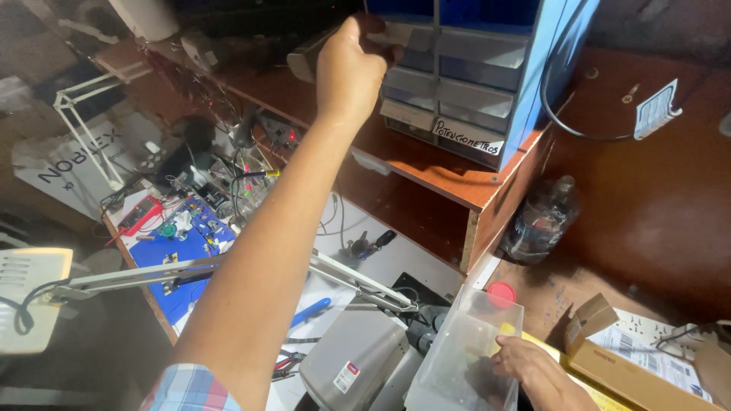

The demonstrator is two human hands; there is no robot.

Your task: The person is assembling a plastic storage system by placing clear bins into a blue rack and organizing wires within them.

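My left hand (350,68) reaches far up to a blue small-parts cabinet (533,91) with grey drawers on a wooden shelf (434,171). Its fingers are closed on a grey drawer (303,59) that sticks out at the cabinet's upper left. My right hand (537,373) is low at the bottom edge and holds a clear plastic drawer tray (461,346) by its side, fingers partly inside. The tray looks almost bare inside and rests by a grey device (354,358).
A white lamp arm (152,274) crosses below my forearm, its head (30,297) at the left. A blue mat (179,255) with small parts, a red multimeter (141,215), pliers (289,365), a plastic bottle (541,221) and a cardboard box (624,365) crowd the bench.
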